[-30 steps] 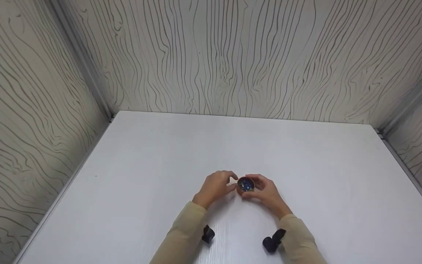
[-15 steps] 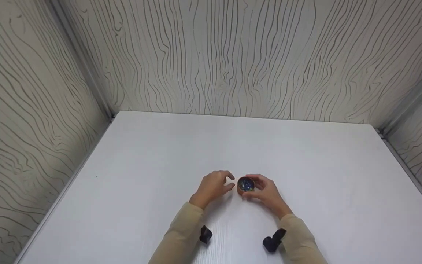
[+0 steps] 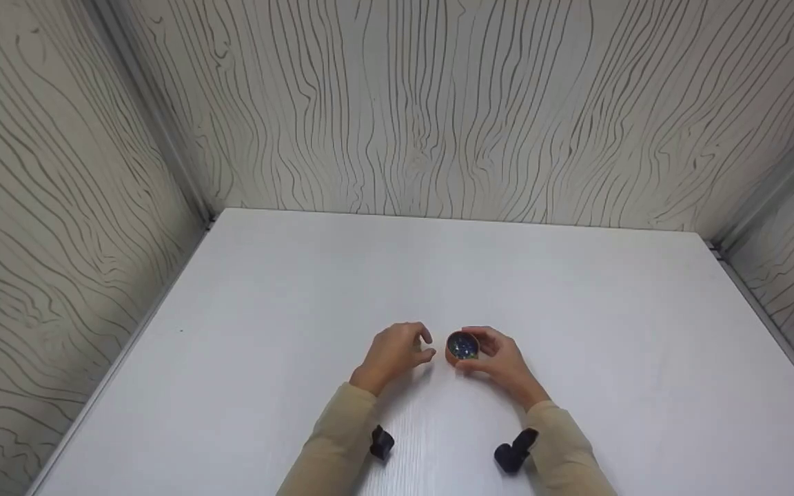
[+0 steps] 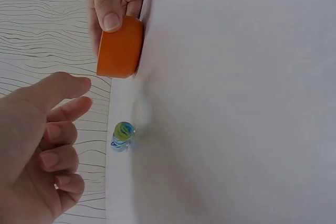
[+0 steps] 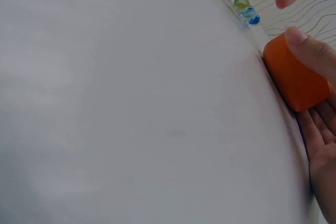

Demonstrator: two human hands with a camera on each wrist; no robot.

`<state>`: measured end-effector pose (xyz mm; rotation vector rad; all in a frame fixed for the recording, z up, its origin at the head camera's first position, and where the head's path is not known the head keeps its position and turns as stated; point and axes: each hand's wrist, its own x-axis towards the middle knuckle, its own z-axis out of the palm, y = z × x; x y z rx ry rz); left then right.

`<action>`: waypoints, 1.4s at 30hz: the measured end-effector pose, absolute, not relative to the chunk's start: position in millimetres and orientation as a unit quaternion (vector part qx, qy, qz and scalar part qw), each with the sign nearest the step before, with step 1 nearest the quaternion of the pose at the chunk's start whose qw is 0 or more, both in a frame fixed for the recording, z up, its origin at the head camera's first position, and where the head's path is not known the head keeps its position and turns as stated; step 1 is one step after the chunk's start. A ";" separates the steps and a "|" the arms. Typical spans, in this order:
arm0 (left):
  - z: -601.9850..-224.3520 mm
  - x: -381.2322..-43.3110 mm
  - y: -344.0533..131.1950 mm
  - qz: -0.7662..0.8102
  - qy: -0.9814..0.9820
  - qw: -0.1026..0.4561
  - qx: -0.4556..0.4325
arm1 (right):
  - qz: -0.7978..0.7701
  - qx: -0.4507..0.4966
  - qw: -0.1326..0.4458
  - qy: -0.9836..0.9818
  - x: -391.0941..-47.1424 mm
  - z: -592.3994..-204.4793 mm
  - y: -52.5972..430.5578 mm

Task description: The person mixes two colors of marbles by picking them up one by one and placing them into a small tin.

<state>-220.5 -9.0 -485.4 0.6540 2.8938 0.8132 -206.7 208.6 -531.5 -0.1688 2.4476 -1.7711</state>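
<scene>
A small orange bowl (image 3: pixel 451 359) stands on the white table, with dark blue, shiny glass marbles (image 3: pixel 464 346) inside it. My right hand (image 3: pixel 504 362) grips the bowl from the right, thumb on the near side and fingers on the far side. Left of the bowl hovers my left hand (image 3: pixel 393 351), apart from it, fingers loosely curled with nothing between them. On the table by the left fingers lie a yellow-green marble (image 4: pixel 124 130) and a clear blue marble (image 4: pixel 119 144), close together in the left wrist view. The head view hides these loose marbles.
The white table (image 3: pixel 300 275) meets a wood-grain patterned wall (image 3: pixel 411 110) at the back, with more panels at both sides. Black wrist cameras sit on both beige sleeves (image 3: pixel 335 434).
My left hand has drawn away from the bowl toward the left, widening the gap. The right hand and the bowl have stayed in place.
</scene>
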 end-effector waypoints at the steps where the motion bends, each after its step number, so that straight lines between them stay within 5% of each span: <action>1: -485.7 -219.8 -9.5 0.265 0.940 0.035 0.211 | -0.583 -0.058 0.057 0.808 -206.4 -531.2 208.6; 23: -492.0 -215.6 -19.3 0.260 0.951 0.017 0.167 | -0.581 -0.035 0.049 0.812 -206.8 -533.5 206.4; 42: -494.6 -213.5 -20.0 0.251 0.960 0.060 0.111 | -0.588 -0.040 0.056 0.806 -206.6 -532.0 206.9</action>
